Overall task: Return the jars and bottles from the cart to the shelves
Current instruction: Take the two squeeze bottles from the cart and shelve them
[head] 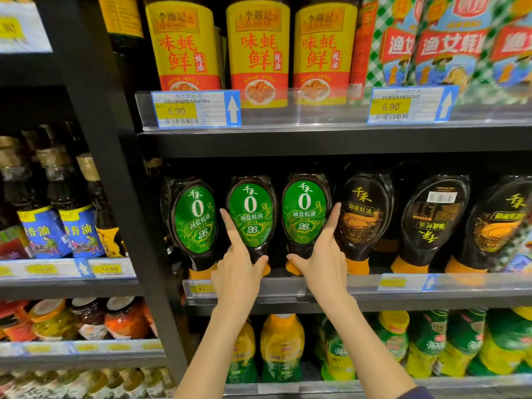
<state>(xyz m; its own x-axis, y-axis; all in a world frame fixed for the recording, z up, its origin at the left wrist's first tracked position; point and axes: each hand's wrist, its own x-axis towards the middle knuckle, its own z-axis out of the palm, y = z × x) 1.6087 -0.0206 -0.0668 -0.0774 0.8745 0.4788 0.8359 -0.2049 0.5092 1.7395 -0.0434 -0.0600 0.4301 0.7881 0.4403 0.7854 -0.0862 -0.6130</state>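
Steadying on shelf (374, 300): my left hand (239, 272) pinched middle green bottle (250, 214), right hand (322, 266) right green bottle (303, 211); narrow caps (293, 269) risked tip-over.

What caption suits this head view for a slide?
Left hand grips the middle green-label bottle, right hand grips the right green-label bottle, cap-down on the shelf.

Middle green-label bottle (250, 214) and right green-label bottle (303, 211): dark squeeze bottles standing cap-down on orange caps, side by side at frame centre on the shelf (374, 302). The left hand (239, 266) and right hand (322, 263) grip their necks.
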